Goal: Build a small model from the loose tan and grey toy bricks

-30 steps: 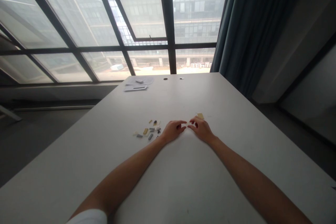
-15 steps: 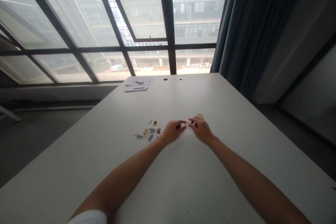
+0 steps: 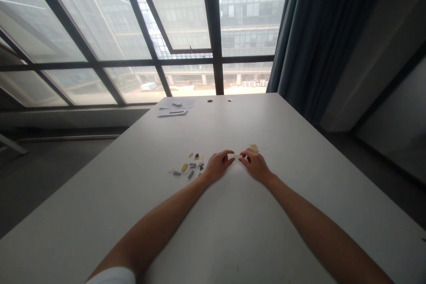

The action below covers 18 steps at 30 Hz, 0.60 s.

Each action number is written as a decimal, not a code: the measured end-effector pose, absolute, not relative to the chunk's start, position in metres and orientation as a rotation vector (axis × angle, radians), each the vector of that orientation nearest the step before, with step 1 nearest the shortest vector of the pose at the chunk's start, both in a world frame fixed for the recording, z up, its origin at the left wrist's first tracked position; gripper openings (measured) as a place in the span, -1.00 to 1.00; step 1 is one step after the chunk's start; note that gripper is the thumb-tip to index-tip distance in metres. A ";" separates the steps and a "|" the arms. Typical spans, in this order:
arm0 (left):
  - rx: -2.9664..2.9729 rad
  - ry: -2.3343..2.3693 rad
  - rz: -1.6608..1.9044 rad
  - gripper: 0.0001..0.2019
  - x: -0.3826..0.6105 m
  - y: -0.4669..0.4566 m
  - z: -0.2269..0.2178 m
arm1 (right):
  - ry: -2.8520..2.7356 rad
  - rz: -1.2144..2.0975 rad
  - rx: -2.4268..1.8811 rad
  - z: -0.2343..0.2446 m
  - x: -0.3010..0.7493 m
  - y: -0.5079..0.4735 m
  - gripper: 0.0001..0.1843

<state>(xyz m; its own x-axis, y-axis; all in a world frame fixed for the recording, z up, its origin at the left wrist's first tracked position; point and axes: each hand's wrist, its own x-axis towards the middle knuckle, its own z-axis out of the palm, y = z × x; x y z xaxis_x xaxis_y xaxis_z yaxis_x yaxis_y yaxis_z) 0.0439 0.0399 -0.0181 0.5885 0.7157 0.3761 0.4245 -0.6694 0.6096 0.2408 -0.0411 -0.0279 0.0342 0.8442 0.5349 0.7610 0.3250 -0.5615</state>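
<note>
My left hand (image 3: 218,163) and my right hand (image 3: 254,163) face each other low over the white table (image 3: 213,222). Between their fingertips is a small whitish piece (image 3: 237,156), probably a toy building block, too small to make out clearly. The right thumb and index finger pinch its right end. At its left end, the left thumb and index finger curve around it, a small gap showing between them. Just behind the right hand lies a tan studded building plate (image 3: 254,147), partly covered by that hand.
Left of my left hand lie several loose pieces, among them a tan brick (image 3: 184,167), a grey piece (image 3: 191,174) and a black piece (image 3: 197,156). Papers (image 3: 173,112) rest at the far left corner. A window (image 3: 186,75) and a blue curtain (image 3: 299,53) stand beyond.
My left fingertips have drawn slightly left and up. The whitish piece between the hands shows more plainly now. My right hand has hardly moved.
</note>
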 end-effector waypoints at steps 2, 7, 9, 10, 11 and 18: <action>2.335 0.938 0.874 -0.75 0.044 0.041 -0.019 | -1.738 0.121 -1.453 -0.027 0.241 -0.041 -0.93; 2.353 0.936 0.860 -0.78 0.044 0.040 -0.018 | -1.742 0.148 -1.456 -0.026 0.241 -0.041 -0.93; 2.362 0.940 0.855 -0.79 0.044 0.040 -0.017 | -1.746 0.163 -1.442 -0.026 0.242 -0.041 -0.95; 2.362 0.946 0.857 -0.79 0.044 0.040 -0.017 | -1.747 0.171 -1.434 -0.026 0.242 -0.040 -0.96; 2.361 0.951 0.859 -0.80 0.044 0.040 -0.017 | -1.748 0.176 -1.427 -0.026 0.242 -0.040 -0.97; 2.364 0.934 0.868 -0.80 0.043 0.040 -0.016 | -1.777 0.179 -1.407 -0.026 0.241 -0.041 -0.92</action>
